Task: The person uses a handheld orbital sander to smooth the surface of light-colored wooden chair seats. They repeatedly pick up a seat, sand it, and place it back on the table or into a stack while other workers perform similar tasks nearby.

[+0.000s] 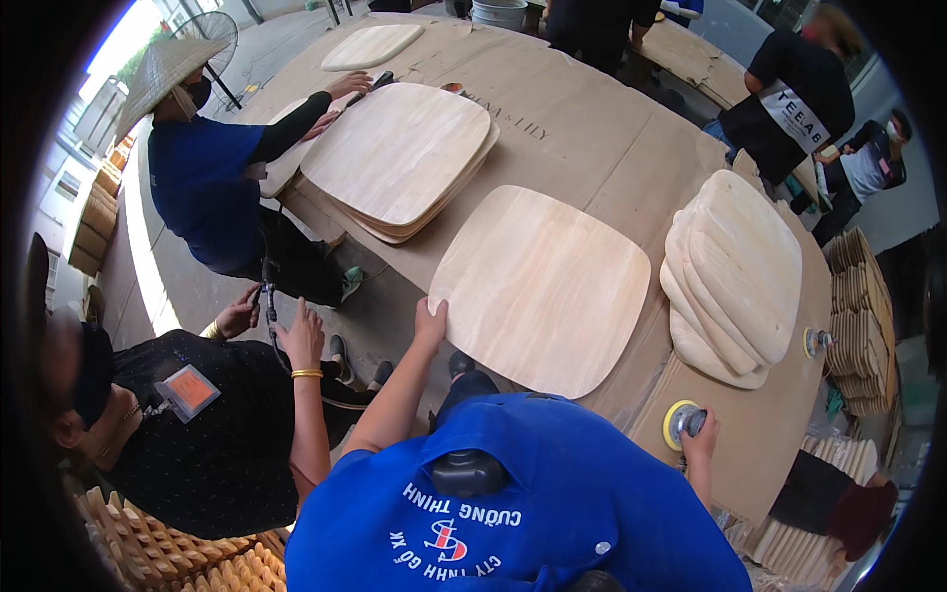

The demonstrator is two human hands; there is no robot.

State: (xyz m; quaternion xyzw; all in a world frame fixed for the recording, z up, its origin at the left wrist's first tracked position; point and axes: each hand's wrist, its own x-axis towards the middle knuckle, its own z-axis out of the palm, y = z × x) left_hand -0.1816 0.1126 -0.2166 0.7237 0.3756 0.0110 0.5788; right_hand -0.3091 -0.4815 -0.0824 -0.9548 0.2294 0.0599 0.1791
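Note:
A pale wooden board (541,286) with rounded corners lies on the cardboard-covered table (582,148) in front of me. My left hand (431,323) grips its near left edge, thumb on the top face. To the right, by the table's near edge, my right hand (702,439) is wrapped round a small round sander (681,422). The sander is tipped, so its yellow pad faces left, apart from the board. Just beyond it rises an uneven stack of similar boards (740,266).
A co-worker in a conical hat leans over another board stack (395,148) at left. Close on my left, a person in black holds a thin hose tool (270,306). A second sander (817,342) rests at the right table edge. More boards (860,316) are piled beyond.

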